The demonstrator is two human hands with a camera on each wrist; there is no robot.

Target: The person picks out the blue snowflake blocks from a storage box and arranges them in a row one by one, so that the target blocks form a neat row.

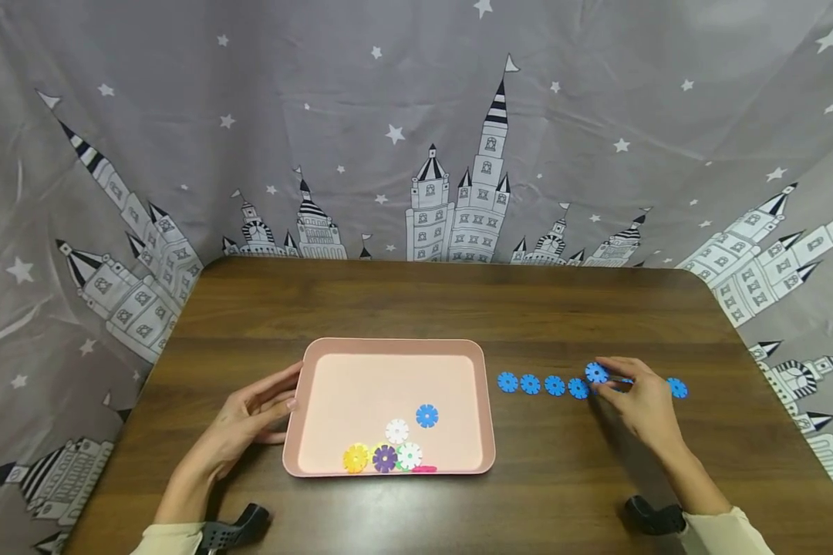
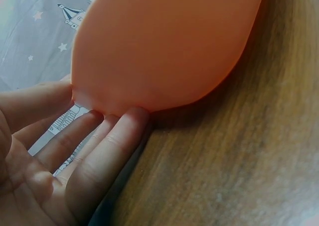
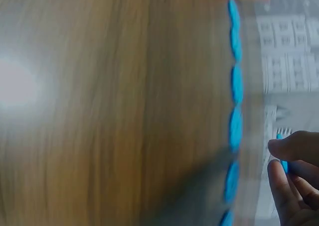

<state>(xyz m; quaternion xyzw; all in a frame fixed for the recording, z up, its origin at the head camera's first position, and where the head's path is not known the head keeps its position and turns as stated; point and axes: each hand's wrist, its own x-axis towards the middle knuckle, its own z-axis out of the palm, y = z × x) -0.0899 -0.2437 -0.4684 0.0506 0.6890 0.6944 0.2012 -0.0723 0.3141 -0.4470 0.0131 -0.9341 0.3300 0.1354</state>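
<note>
On the left side of a pale pink tray (image 1: 333,401), my left hand (image 1: 260,408) grips the edge, fingertips against it. The left wrist view shows the tray's plain orange-looking underside (image 2: 159,47), with the tray apparently tilted towards me. Between the thumb and a finger of my right hand (image 1: 639,401) is a notched blue disc (image 1: 596,373), pinched just above a row of similar blue discs (image 1: 554,385). That hand hides part of the row. Inside the tray lie one blue disc (image 1: 426,416) and several other discs, white, yellow and purple (image 1: 385,459) among them.
The brown wooden table (image 1: 562,308) carries the tray and the row, which runs right from beside the tray. A grey curtain (image 1: 361,116) printed with castles and stars hangs behind the table. Each wrist wears a black camera mount (image 1: 236,528).
</note>
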